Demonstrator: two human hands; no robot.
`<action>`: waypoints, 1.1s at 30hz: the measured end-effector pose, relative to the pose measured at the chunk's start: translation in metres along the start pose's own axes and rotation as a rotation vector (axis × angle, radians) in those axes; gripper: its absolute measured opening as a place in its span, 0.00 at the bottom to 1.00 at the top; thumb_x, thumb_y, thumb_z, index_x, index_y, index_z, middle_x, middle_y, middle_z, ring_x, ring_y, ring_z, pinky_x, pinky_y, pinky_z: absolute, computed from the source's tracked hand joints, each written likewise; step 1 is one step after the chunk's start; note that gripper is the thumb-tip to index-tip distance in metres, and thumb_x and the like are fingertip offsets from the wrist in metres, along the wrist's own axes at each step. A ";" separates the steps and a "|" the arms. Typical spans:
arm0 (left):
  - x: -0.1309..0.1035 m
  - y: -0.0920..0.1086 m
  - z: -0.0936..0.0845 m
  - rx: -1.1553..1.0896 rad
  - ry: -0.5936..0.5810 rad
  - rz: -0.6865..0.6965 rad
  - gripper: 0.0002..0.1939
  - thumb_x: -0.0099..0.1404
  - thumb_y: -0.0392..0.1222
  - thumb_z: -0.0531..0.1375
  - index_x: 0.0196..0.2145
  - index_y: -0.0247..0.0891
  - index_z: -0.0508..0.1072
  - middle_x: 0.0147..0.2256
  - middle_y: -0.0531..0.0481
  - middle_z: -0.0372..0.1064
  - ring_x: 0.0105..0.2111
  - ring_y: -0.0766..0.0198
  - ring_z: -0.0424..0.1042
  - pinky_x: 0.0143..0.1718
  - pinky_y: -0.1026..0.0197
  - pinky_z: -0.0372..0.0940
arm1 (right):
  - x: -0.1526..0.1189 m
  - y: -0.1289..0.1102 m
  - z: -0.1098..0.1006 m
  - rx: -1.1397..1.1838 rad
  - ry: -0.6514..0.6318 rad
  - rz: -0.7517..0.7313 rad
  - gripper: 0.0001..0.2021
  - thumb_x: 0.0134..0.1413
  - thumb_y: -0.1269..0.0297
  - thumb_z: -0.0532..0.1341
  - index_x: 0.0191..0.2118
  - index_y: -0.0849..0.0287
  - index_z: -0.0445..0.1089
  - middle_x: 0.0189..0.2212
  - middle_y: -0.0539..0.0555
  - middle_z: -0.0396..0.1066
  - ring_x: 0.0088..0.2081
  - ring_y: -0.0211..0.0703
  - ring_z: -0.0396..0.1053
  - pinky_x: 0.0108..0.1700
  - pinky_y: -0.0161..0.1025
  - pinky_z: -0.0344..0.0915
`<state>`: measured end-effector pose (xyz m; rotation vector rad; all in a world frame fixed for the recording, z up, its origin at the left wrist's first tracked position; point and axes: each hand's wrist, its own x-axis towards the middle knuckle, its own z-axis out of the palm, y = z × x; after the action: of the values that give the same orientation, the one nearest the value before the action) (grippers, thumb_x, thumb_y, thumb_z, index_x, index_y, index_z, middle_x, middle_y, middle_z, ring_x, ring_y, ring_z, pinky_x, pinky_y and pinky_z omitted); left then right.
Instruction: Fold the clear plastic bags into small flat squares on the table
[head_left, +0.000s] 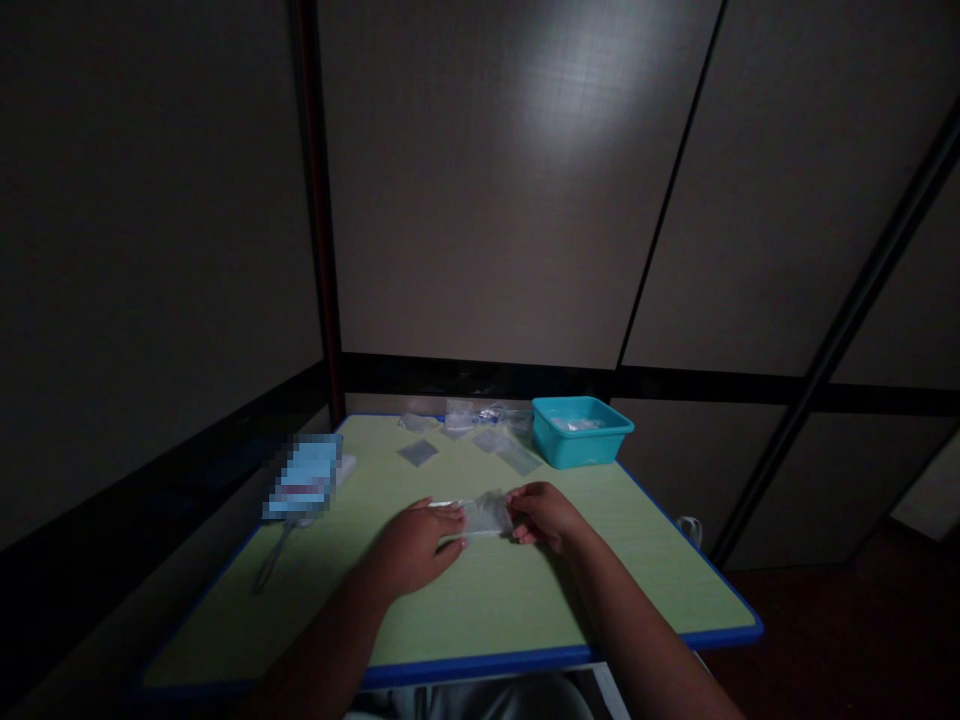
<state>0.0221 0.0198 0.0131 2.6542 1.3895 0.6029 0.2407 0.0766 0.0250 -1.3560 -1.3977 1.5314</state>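
A small clear plastic bag [486, 516] lies over the middle of the light green table [480, 600]. My left hand [420, 548] rests on the bag's left end, fingers stretched out flat over it and the thumb apart below. With bent fingers, my right hand [541, 514] pinches the right end of the bag. The film looks slightly crumpled near the right fingers. In the dim light I cannot make out whether anything is inside it.
A turquoise plastic basket [581, 448] with clear plastic in it stands at the back right. Several flat clear bags, one a greyish packet [418, 453], lie along the back. A blurred-out blue item [306, 475] is at the left edge. Panelled walls rise behind.
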 end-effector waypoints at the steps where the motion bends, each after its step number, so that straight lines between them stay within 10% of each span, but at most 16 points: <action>1: 0.000 0.000 0.000 0.004 0.003 0.002 0.16 0.62 0.46 0.52 0.47 0.47 0.69 0.48 0.51 0.67 0.51 0.60 0.62 0.54 0.52 0.49 | 0.001 0.000 0.001 -0.017 0.006 -0.008 0.03 0.44 0.69 0.57 0.27 0.63 0.64 0.14 0.47 0.66 0.13 0.34 0.65 0.12 0.27 0.59; 33: 0.008 0.016 0.000 0.016 -0.023 0.072 0.23 0.60 0.47 0.54 0.53 0.51 0.60 0.58 0.52 0.51 0.57 0.57 0.51 0.57 0.48 0.44 | 0.013 0.007 -0.010 -0.366 0.266 -0.165 0.10 0.41 0.71 0.58 0.15 0.62 0.61 0.06 0.46 0.57 0.08 0.32 0.56 0.09 0.27 0.48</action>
<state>0.0388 0.0166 0.0194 2.7246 1.3031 0.5693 0.2484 0.0899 0.0158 -1.5482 -1.6211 0.9780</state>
